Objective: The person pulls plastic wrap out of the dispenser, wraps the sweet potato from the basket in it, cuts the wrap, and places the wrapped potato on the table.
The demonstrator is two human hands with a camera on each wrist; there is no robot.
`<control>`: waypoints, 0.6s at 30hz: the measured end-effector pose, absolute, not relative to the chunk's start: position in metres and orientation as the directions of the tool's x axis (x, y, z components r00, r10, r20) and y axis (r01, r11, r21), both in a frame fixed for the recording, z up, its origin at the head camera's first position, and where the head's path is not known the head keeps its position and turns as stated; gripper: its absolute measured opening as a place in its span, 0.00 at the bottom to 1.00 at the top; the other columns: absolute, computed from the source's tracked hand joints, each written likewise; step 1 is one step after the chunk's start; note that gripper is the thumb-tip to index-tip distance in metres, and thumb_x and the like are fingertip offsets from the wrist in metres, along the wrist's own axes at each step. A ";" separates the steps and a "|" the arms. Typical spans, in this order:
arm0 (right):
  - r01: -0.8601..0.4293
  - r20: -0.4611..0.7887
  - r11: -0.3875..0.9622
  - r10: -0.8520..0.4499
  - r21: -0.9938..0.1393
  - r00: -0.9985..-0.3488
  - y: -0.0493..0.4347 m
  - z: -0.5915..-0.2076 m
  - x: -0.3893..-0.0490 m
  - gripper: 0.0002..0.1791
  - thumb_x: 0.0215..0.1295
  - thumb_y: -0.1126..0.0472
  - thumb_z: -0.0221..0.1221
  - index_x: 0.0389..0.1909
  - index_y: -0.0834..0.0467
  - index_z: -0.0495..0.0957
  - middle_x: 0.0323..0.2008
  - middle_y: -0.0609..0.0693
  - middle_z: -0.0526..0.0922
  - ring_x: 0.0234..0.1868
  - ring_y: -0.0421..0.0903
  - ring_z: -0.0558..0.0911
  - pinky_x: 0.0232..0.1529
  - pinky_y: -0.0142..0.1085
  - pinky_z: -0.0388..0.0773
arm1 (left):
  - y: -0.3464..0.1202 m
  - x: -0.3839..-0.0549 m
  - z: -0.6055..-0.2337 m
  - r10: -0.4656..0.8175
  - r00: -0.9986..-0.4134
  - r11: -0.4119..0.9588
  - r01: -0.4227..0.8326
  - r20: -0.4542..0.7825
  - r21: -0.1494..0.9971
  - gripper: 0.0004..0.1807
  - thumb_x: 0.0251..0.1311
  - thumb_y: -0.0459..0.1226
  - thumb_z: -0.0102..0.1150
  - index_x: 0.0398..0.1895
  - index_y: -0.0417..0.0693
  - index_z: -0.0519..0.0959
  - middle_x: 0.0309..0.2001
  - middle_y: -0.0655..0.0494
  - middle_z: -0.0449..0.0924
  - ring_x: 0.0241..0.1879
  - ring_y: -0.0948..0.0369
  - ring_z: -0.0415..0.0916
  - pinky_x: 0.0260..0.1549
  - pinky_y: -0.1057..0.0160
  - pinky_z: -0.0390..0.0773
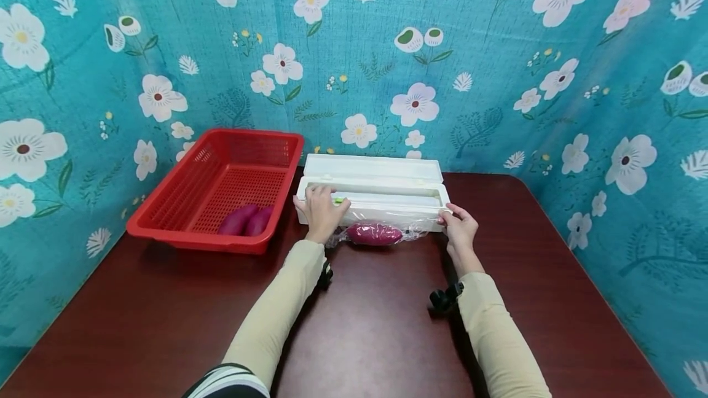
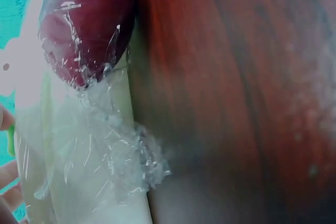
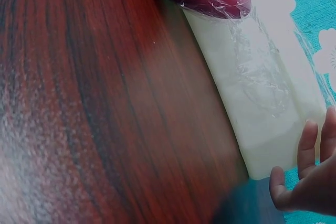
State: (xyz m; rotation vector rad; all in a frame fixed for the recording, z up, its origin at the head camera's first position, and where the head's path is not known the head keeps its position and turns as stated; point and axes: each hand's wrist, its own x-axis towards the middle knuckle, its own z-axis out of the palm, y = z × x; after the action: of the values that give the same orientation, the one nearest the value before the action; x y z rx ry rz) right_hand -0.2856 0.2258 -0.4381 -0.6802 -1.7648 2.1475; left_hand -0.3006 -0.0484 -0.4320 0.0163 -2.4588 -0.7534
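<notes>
A white cling film box (image 1: 381, 209) lies lengthwise on the table with its lid raised behind it. My left hand (image 1: 321, 209) is over its left end, pinching a small green slide cutter (image 1: 338, 200) between thumb and fingers. At the opposite end my right hand (image 1: 460, 229) grips the front corner, fingers and thumb around it. Clear film (image 2: 100, 140) hangs over the box's front. A purple sweet potato (image 1: 375, 234) is wrapped in that film, against the front of the box. The film roll (image 1: 387, 198) partly shows inside.
To the left stands a red plastic basket (image 1: 199, 237) with two unwrapped purple sweet potatoes (image 1: 238, 220) inside. Dark brown wooden table (image 1: 365, 324) extends in front of the box. A teal flowered cloth (image 1: 354, 66) hangs behind and along the sides.
</notes>
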 end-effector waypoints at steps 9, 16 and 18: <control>0.068 -0.162 -0.199 0.504 -0.978 -0.848 0.225 -0.437 -0.284 0.17 0.54 0.71 0.58 0.47 0.66 0.74 0.14 0.44 0.74 0.16 0.35 0.75 0.21 0.29 0.69 | -0.057 -0.299 -0.434 -0.175 -0.865 0.830 0.127 0.471 0.543 0.12 0.49 0.43 0.57 0.29 0.43 0.80 0.34 0.50 0.78 0.41 0.52 0.67 0.46 0.38 0.51; 0.091 -0.172 -0.180 0.504 -0.979 -0.846 0.225 -0.437 -0.285 0.17 0.54 0.71 0.58 0.47 0.65 0.75 0.15 0.43 0.73 0.16 0.35 0.75 0.22 0.30 0.70 | -0.064 -0.296 -0.432 -0.177 -0.847 0.809 0.164 0.501 0.564 0.08 0.51 0.35 0.55 0.27 0.38 0.81 0.35 0.48 0.78 0.42 0.51 0.67 0.47 0.42 0.55; 0.099 -0.172 -0.168 0.504 -0.981 -0.847 0.225 -0.437 -0.285 0.17 0.54 0.70 0.58 0.47 0.65 0.74 0.15 0.43 0.74 0.17 0.34 0.75 0.24 0.31 0.70 | -0.067 -0.296 -0.433 -0.183 -0.838 0.796 0.181 0.515 0.578 0.08 0.51 0.32 0.54 0.29 0.36 0.81 0.38 0.46 0.77 0.43 0.50 0.66 0.45 0.45 0.57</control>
State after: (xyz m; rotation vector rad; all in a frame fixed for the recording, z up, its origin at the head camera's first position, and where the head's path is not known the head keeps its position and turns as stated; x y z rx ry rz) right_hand -0.2849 0.2255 -0.4368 -0.6918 -1.8207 2.0974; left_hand -0.2959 -0.0669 -0.4325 0.0010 -2.4171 -0.8546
